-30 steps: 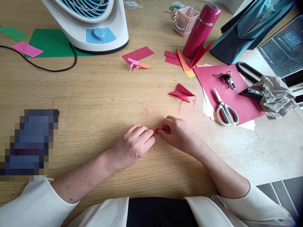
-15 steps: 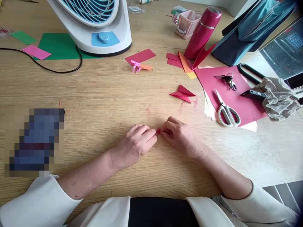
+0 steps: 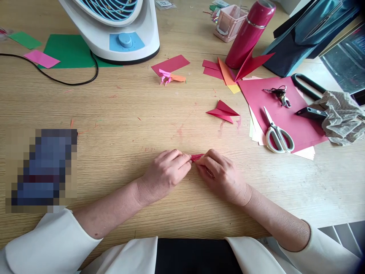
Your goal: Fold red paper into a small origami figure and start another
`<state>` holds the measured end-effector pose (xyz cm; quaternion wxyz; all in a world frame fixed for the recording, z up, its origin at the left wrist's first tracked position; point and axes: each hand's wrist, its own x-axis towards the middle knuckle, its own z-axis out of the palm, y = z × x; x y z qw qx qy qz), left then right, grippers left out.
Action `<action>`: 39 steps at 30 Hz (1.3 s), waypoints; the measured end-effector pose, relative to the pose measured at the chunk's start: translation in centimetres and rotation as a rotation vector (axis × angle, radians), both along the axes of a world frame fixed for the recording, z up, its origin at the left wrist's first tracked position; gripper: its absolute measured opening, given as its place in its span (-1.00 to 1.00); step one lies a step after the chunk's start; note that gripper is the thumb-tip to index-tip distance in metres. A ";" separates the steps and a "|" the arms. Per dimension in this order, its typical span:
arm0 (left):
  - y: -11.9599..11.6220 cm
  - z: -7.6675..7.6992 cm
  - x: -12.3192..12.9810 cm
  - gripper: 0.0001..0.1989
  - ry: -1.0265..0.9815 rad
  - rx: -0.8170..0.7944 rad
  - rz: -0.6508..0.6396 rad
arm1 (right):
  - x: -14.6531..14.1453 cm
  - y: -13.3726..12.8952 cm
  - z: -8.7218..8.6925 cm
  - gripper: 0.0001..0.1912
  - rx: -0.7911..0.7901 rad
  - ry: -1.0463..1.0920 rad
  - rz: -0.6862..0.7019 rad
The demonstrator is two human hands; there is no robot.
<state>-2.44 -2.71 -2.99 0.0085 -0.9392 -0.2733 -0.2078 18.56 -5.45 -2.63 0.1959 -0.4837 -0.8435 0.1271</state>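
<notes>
Two pinches hold our small red paper (image 3: 196, 157) between left hand (image 3: 169, 171) and right hand (image 3: 221, 175); we seem to be folding it, and the next crease likely calls for steadiness.

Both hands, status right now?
Left hand: closed, fingertips pinching one end of the small red paper piece.
Right hand: closed, thumb and fingers curled in, pinching the same piece near its other end.
</notes>
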 end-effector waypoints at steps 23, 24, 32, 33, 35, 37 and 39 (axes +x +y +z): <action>0.1 0.2 0.3 -0.86 -0.016 0.132 -0.002 | 0.3 -1.3 -0.8 -0.86 0.073 0.126 0.042; 0.1 0.3 0.3 -0.86 -0.009 0.132 -0.001 | 0.3 -1.3 -0.7 -0.86 0.068 0.126 0.046; -0.1 0.1 0.0 -0.81 0.049 0.078 -0.013 | 0.4 -1.2 -0.2 -0.83 0.033 0.131 0.075; -0.1 0.1 -0.1 -0.79 0.050 0.065 -0.021 | 0.4 -1.1 -0.1 -0.82 0.033 0.127 0.078; -0.1 0.0 -0.3 -0.75 0.050 0.037 -0.031 | 0.4 -1.0 -0.1 -0.82 0.045 0.112 0.088; -0.2 -0.1 -0.5 -0.73 0.048 0.010 -0.028 | 0.5 -0.9 -0.1 -0.80 0.074 0.077 0.109; -0.2 -0.1 -0.5 -0.73 0.042 -0.016 -0.016 | 0.5 -0.8 0.0 -0.79 0.112 0.016 0.137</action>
